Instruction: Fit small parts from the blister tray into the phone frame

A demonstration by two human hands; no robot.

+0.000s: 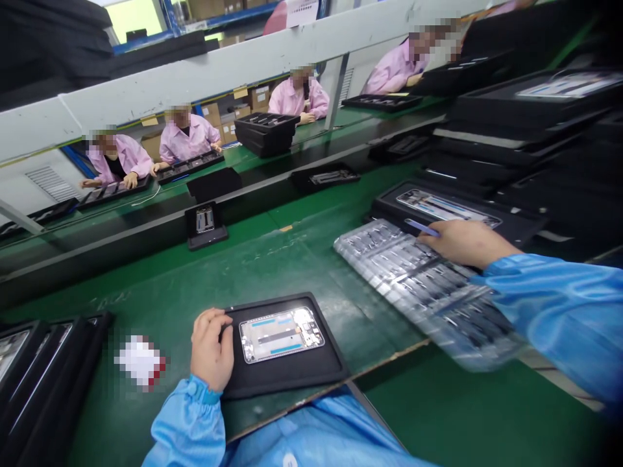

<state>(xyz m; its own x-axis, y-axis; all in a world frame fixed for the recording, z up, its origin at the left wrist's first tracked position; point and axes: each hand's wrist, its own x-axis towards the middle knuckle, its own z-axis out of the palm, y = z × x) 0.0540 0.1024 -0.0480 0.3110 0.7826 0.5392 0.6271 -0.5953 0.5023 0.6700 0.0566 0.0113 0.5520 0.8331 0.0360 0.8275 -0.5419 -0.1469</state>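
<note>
In front of me a black tray (287,384) lies on the green bench, holding a silver phone frame (282,333) with blue strips. My left hand (213,347) grips the tray's left edge, thumb and fingers bent over the rim. Over to the right, my right hand (470,243) is closed around a slim purple pen-like tool (422,227), whose tip points left. That hand is above a clear plastic blister tray (389,250) with rows of small dark parts. Part of the blister tray is hidden under my right hand and sleeve, and it overhangs the bench edge.
Another black tray with a phone frame (448,209) lies behind the blister tray. Stacked black trays stand at right (516,130) and left (53,383). A conveyor carries a small tray (207,224). Several people in pink work beyond it. A blurred white-and-red item (140,360) lies left.
</note>
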